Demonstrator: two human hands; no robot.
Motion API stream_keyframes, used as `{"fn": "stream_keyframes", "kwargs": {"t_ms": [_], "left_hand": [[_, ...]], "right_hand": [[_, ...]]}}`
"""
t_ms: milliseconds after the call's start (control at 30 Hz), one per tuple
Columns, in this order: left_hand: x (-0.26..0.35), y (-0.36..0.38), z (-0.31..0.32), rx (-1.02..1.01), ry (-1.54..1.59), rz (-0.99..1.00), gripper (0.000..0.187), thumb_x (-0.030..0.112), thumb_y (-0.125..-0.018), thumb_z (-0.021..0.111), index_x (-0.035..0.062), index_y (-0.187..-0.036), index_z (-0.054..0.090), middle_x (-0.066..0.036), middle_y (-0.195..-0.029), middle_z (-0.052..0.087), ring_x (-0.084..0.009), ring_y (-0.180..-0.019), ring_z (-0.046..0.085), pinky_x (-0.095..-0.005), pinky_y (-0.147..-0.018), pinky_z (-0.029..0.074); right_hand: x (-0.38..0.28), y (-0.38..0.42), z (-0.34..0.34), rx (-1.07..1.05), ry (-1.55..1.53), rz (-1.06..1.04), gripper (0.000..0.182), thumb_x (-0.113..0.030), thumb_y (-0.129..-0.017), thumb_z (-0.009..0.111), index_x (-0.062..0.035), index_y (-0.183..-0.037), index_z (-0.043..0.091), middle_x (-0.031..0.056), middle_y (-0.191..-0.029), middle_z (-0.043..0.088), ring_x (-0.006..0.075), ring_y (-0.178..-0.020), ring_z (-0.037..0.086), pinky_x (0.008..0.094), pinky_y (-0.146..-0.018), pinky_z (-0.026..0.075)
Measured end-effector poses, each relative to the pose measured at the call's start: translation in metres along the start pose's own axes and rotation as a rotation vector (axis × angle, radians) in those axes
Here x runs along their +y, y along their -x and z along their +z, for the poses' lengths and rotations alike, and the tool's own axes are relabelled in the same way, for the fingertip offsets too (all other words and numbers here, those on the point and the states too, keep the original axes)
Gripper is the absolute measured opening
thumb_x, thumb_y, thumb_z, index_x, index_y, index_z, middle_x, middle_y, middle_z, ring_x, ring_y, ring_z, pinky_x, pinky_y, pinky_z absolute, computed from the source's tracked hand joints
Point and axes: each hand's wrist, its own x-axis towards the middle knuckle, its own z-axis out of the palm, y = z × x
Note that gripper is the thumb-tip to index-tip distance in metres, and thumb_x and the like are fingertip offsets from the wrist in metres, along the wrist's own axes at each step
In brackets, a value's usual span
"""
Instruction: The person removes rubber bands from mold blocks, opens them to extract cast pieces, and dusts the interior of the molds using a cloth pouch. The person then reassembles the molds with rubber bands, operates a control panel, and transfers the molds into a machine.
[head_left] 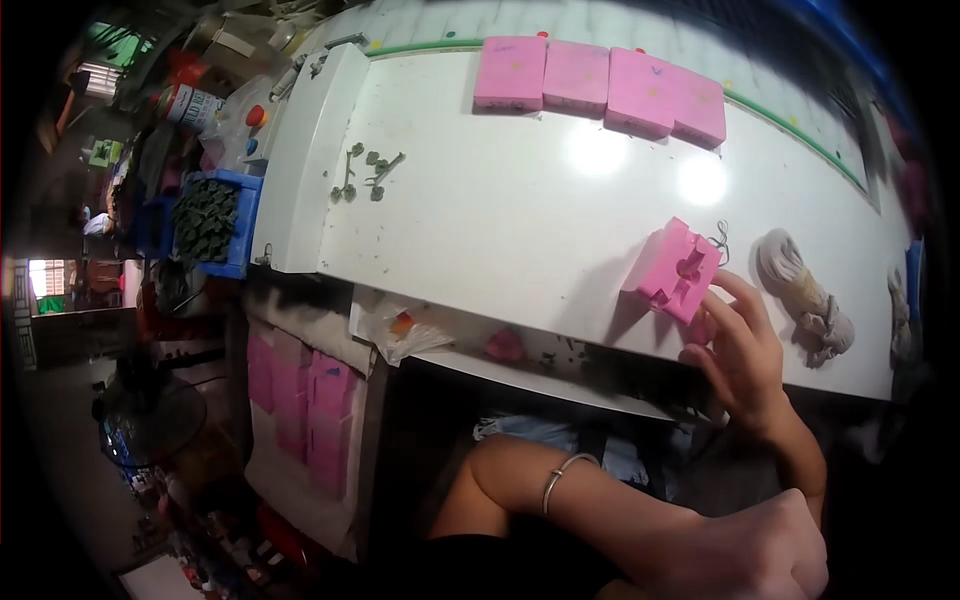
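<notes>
At the table's near edge, my right hand has curled fingers at the lower right side of a pink mould block. The block stands tilted, and its hollowed face shows a carved recess. Behind it lies a thin dark wire loop. A pair of bundled grey-white cloth gloves rests to the right of this hand. Wearing a metal bangle, my left arm crosses low in front of me. My left hand is closed in a fist near my right forearm, its fingers turned out of sight.
Several pink blocks line the back of the white table. Small dark green branched pieces lie at its left. A blue crate holds many green pieces. More pink blocks sit on a cloth-covered surface at lower left, near a fan.
</notes>
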Motion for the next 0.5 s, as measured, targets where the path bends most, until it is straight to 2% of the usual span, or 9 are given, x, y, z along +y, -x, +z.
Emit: {"fn": "stream_keyframes", "kwargs": {"t_ms": [67,133,233,333,400,433,500], "left_hand": [[-0.006,0.003,0.004,-0.002,-0.009,0.009,0.037,0.011,-0.093,0.047,0.0028,-0.057,0.047,-0.007,-0.052,0.042,-0.0237,-0.043,0.045,-0.0342,-0.040,0.031],[-0.022,0.009,0.016,0.125,0.017,0.268,0.034,0.011,-0.094,0.045,0.0027,-0.061,0.050,-0.006,-0.054,0.043,-0.0230,-0.044,0.046,-0.0337,-0.040,0.032],[-0.021,0.013,0.019,0.160,0.067,0.273,0.032,0.011,-0.094,0.044,0.0021,-0.065,0.052,-0.005,-0.055,0.043,-0.0225,-0.044,0.047,-0.0331,-0.040,0.033],[-0.020,0.012,0.016,0.140,0.080,0.312,0.033,0.012,-0.095,0.043,0.0024,-0.064,0.052,-0.005,-0.055,0.043,-0.0223,-0.044,0.047,-0.0328,-0.041,0.033],[-0.019,0.013,0.015,0.135,0.062,0.315,0.033,0.012,-0.094,0.043,0.0029,-0.063,0.052,-0.005,-0.054,0.042,-0.0223,-0.044,0.046,-0.0329,-0.040,0.033],[-0.019,0.013,0.015,0.123,0.049,0.318,0.034,0.011,-0.094,0.043,0.0034,-0.063,0.052,-0.005,-0.054,0.041,-0.0223,-0.043,0.046,-0.0330,-0.040,0.033],[-0.016,0.011,0.008,0.100,0.019,0.322,0.034,0.011,-0.094,0.044,0.0038,-0.061,0.050,-0.005,-0.053,0.040,-0.0222,-0.043,0.046,-0.0332,-0.040,0.032]], "right_hand": [[-0.002,-0.004,0.001,-0.073,0.015,-0.045,0.060,0.011,-0.066,0.070,0.0006,-0.122,0.050,0.0186,-0.126,0.045,0.0192,-0.073,0.056,0.0298,-0.063,0.049],[-0.004,-0.004,0.003,-0.079,0.022,-0.028,0.060,0.011,-0.066,0.070,0.0008,-0.122,0.050,0.0182,-0.125,0.045,0.0195,-0.072,0.056,0.0301,-0.063,0.050],[-0.004,-0.002,0.008,-0.090,0.030,-0.013,0.060,0.010,-0.065,0.071,0.0006,-0.121,0.050,0.0173,-0.124,0.047,0.0191,-0.073,0.057,0.0296,-0.064,0.050],[-0.008,-0.002,0.010,-0.001,-0.022,0.074,0.060,0.009,-0.065,0.072,0.0009,-0.120,0.051,0.0169,-0.122,0.048,0.0192,-0.075,0.057,0.0294,-0.064,0.050],[-0.005,-0.003,0.009,0.000,0.028,0.009,0.059,0.007,-0.065,0.074,0.0014,-0.119,0.051,0.0168,-0.121,0.049,0.0201,-0.078,0.058,0.0286,-0.064,0.050],[-0.003,-0.003,0.011,0.021,0.047,-0.047,0.059,0.001,-0.065,0.076,0.0020,-0.119,0.052,0.0171,-0.120,0.050,0.0206,-0.079,0.058,0.0279,-0.064,0.049],[-0.003,0.000,0.010,0.030,0.040,-0.040,0.059,-0.002,-0.065,0.077,0.0021,-0.118,0.052,0.0172,-0.118,0.050,0.0210,-0.079,0.057,0.0286,-0.063,0.049]]}}
